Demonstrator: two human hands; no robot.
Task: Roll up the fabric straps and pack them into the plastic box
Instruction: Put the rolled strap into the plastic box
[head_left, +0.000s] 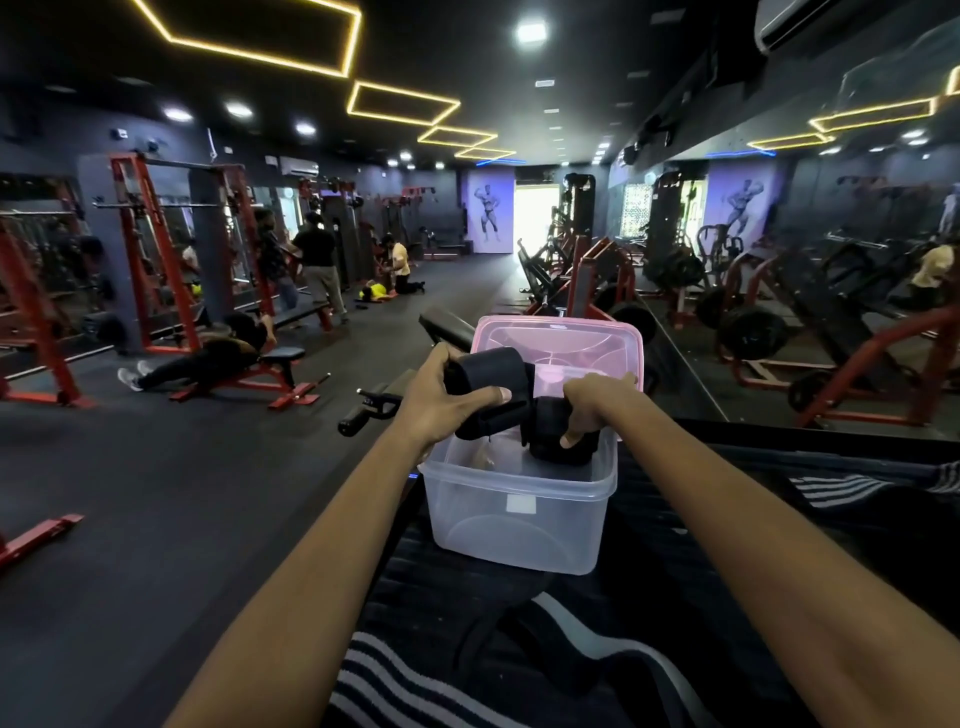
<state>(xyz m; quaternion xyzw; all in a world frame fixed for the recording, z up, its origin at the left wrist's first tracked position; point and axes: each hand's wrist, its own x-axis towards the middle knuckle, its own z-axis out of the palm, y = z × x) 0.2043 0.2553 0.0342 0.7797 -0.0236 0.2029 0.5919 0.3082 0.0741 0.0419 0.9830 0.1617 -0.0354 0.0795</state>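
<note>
Both hands hover over the open clear plastic box (519, 512), which sits on a dark padded bench, its pink lid (558, 348) propped behind it at twelve o'clock. The left hand (441, 397) has its fingers clenched round a rolled black fabric strap (485, 371) held above the box's rim at about ten o'clock; the right hand (592, 408) pinches a second black roll (556, 436) already dipping into the box mouth at about one o'clock. The likeliest fault, as I judge it, is a roll springing loose: if either grip slackens before the strap is seated against a wall or its neighbour, the coil could unwind and spill over the rim. The two rolls touch in the middle, so lowering one may drag the other. The box looks light and could skid or tip under a sideways push.
</note>
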